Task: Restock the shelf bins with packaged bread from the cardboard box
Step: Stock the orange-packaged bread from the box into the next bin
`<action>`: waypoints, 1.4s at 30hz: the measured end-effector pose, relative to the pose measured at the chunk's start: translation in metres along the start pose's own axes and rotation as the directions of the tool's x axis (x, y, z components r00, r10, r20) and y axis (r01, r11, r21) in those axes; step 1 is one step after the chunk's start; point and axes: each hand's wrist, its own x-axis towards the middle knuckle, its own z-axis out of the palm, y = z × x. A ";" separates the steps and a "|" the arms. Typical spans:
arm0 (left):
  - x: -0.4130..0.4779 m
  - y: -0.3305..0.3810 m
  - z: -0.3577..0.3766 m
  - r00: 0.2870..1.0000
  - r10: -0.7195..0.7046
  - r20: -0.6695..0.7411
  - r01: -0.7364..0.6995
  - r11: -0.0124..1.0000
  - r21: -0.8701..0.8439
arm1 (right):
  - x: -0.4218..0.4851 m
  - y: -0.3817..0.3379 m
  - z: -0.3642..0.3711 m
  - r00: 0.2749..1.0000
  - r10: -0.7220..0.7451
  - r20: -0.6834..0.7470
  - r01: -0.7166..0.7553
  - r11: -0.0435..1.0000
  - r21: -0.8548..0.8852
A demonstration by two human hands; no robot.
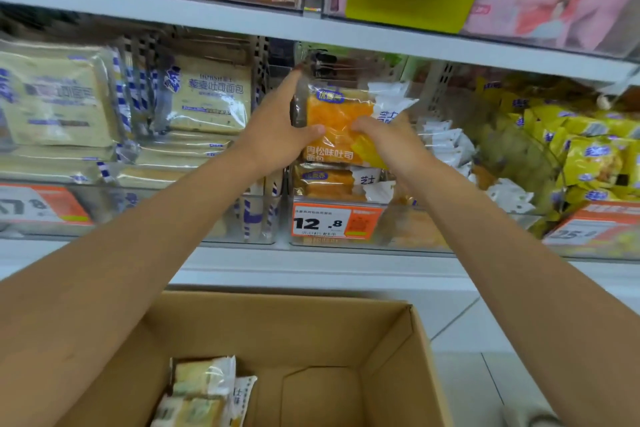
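Our left hand (277, 130) and right hand (384, 139) both clamp the bread pack (334, 114) upright, probably to seat it squarely in the bin (408, 230).

Boxed bread packs (204, 390) partly below bottom edge

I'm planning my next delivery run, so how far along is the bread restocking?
Done: orange packs already sit in the middle bin behind the 12.8 price tag. In hand: left hand and right hand hold a new pack above them. Left: some unshelved packs lie in the cardboard box.
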 end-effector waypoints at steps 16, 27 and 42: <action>-0.214 -0.034 0.006 0.956 -0.232 -0.181 0.246 0.967 0.059 | -0.168 0.103 0.057 0.950 -0.294 -0.103 0.228 0.881 -0.415; -0.370 -0.241 0.071 0.626 -0.736 0.259 0.677 0.677 0.288 | -0.241 0.286 0.132 0.880 0.358 0.312 -0.127 0.810 -0.572; -0.323 -0.234 0.069 0.629 -0.454 0.631 0.428 0.880 0.207 | -0.232 0.279 0.150 0.773 0.324 0.545 -0.087 0.906 -0.415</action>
